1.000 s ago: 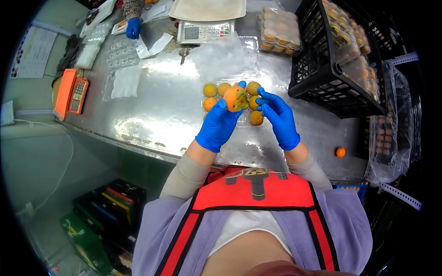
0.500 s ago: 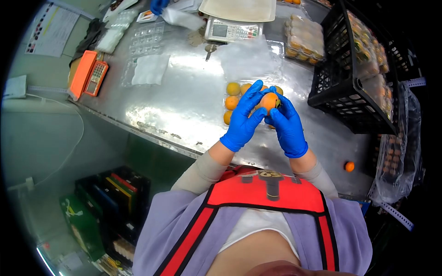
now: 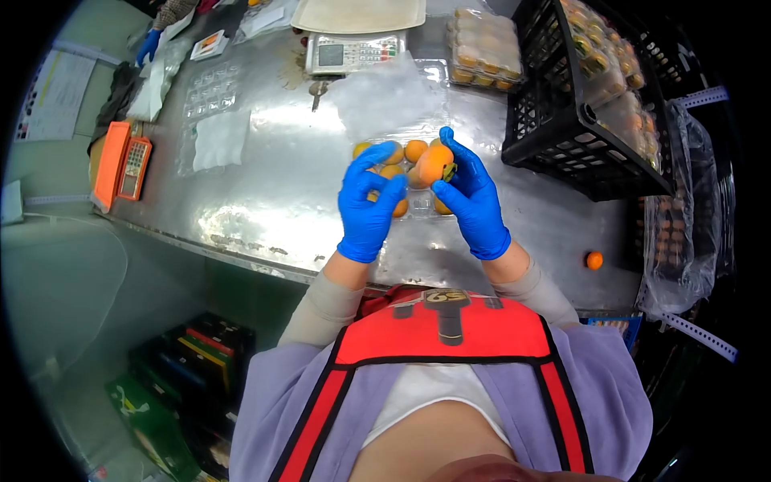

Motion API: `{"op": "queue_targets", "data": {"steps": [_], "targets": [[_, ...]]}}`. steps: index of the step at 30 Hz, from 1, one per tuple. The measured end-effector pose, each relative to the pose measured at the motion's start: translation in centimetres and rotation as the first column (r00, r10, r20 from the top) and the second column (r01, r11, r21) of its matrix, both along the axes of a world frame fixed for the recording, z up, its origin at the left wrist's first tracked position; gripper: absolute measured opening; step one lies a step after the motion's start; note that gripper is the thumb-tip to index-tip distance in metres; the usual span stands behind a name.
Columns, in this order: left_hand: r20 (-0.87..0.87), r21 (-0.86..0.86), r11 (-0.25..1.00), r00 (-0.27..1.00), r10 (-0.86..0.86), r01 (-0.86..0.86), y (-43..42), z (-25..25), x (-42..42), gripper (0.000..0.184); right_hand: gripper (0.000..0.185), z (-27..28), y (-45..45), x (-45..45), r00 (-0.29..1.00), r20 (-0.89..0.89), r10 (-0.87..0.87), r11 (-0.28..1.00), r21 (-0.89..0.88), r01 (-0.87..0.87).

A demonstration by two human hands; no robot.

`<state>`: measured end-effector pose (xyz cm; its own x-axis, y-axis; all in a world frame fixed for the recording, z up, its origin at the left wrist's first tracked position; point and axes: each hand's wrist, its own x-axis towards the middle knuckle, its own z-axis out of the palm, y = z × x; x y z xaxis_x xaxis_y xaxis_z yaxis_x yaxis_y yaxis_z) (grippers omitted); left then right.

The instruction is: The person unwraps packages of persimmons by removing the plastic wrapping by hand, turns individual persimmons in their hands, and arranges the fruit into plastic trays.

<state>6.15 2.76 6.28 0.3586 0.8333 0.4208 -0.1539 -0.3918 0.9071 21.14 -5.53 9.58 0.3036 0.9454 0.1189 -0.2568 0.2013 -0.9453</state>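
Observation:
My right hand [image 3: 472,202] holds an orange persimmon [image 3: 434,163] between thumb and fingers, its green leafy cap turned toward the palm. My left hand [image 3: 368,201] is open, with thumb and fingers spread over the left side of a clear plastic tray [image 3: 419,212]. Nothing shows in its grip. Several persimmons [image 3: 416,150] sit in the tray beneath both hands, partly covered by them. Behind the tray lies a clear lid with a white foam sheet [image 3: 377,103] over it.
A digital scale [image 3: 353,53] stands at the back, beside stacked fruit packs [image 3: 483,50]. On the right is a black crate [image 3: 554,120] of packs; a loose orange fruit [image 3: 594,260] lies nearer. Orange scale [image 3: 112,165] at left; another person's gloved hand [image 3: 148,46] beyond.
My left hand has let go of the persimmon and moved left, opening. The persimmon stays in my right hand. The whole view has shifted, and the other person's hand is farther left.

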Motion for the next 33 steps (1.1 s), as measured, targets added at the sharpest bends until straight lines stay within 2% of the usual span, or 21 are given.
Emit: {"op": "queue_targets", "data": {"steps": [1, 2, 3, 4, 5, 6, 7, 8, 9, 10, 12, 16, 18, 22, 24, 33], "targets": [[-0.074, 0.028, 0.998, 0.995, 0.062, -0.060, 0.2, 0.0, -0.3, 0.023, 0.057, 0.1, -0.1, 0.2, 1.000, 0.001, -0.006, 1.000, 0.000, 0.006], [-0.073, 0.027, 0.998, 0.996, 0.058, -0.056, 0.1, 0.1, -0.2, 0.023, 0.059, 0.2, -0.1, 0.3, 1.000, 0.015, 0.011, 1.000, 0.013, -0.012], [0.009, -0.211, 0.977, 1.000, -0.030, 0.031, -0.1, 1.3, 0.0, 0.038, 0.061, 0.3, -0.2, 0.4, 0.999, 0.028, 0.031, 0.999, 0.025, -0.031], [0.107, -0.429, 0.894, 0.990, -0.094, 0.131, -0.2, 1.9, 0.0, 0.054, 0.061, 0.2, -0.2, 0.5, 0.999, 0.028, 0.031, 0.999, 0.025, -0.032], [0.152, -0.459, 0.855, 0.969, -0.193, 0.242, 0.6, -0.1, -0.3, 0.078, 0.062, 0.0, -0.3, 0.5, 0.997, 0.070, 0.039, 0.998, 0.046, -0.042], [0.151, -0.457, 0.857, 0.970, -0.189, 0.238, 0.5, 0.8, -0.3, 0.078, 0.063, -0.1, -0.2, 0.5, 0.993, 0.113, 0.047, 0.996, 0.069, -0.055], [0.289, -0.631, 0.672, 0.921, -0.260, 0.388, 0.3, 2.4, -0.2, 0.076, 0.063, 0.0, -0.1, 0.6, 0.992, 0.113, 0.051, 0.996, 0.070, -0.059], [0.436, -0.737, 0.430, 0.853, -0.287, 0.521, 0.1, 3.5, 0.0, 0.075, 0.063, 0.2, -0.1, 0.6, 0.982, 0.172, 0.075, 0.993, 0.081, -0.090], [0.456, -0.741, 0.402, 0.843, -0.287, 0.538, -0.1, 3.8, 0.1, 0.085, 0.064, 0.3, -0.2, 0.7, 0.968, 0.232, 0.097, 0.989, 0.090, -0.121], [0.457, -0.741, 0.403, 0.843, -0.285, 0.538, -0.2, 3.6, 0.3, 0.085, 0.064, 0.3, -0.3, 0.7, 0.968, 0.233, 0.099, 0.988, 0.090, -0.123], [0.407, -0.618, 0.561, 0.835, -0.371, 0.551, -0.3, 3.1, 0.5, 0.090, 0.062, 0.2, -0.3, 0.8, 0.947, 0.293, 0.133, 0.983, 0.081, -0.164], [0.425, -0.583, 0.578, 0.821, -0.381, 0.570, -0.4, 3.1, 0.3, 0.088, 0.060, 0.1, -0.3, 0.5, 0.941, 0.325, 0.093, 0.983, 0.119, -0.138], [0.459, -0.562, 0.563, 0.795, -0.396, 0.606, -0.4, 3.0, 0.2, 0.072, 0.058, 0.0, -0.3, 0.7, 0.898, 0.439, 0.029, 0.980, 0.166, -0.112], [0.425, -0.581, 0.590, 0.827, -0.368, 0.561, -0.8, 3.2, 0.0, 0.064, 0.054, 1.1, -0.6, 0.0, 0.902, 0.427, -0.058, 0.983, 0.180, -0.021], [0.405, -0.497, 0.660, 0.824, -0.397, 0.563, -0.8, 3.2, 0.0, 0.060, 0.052, 0.8, -0.9, 0.0, 0.898, 0.434, -0.070, 0.987, 0.162, -0.002], [0.318, -0.479, 0.749, 0.885, -0.339, 0.459, -1.5, 3.7, -0.5, 0.061, 0.051, 0.7, -1.4, -0.7, 0.955, 0.293, -0.044, 0.993, 0.113, 0.010]]}}
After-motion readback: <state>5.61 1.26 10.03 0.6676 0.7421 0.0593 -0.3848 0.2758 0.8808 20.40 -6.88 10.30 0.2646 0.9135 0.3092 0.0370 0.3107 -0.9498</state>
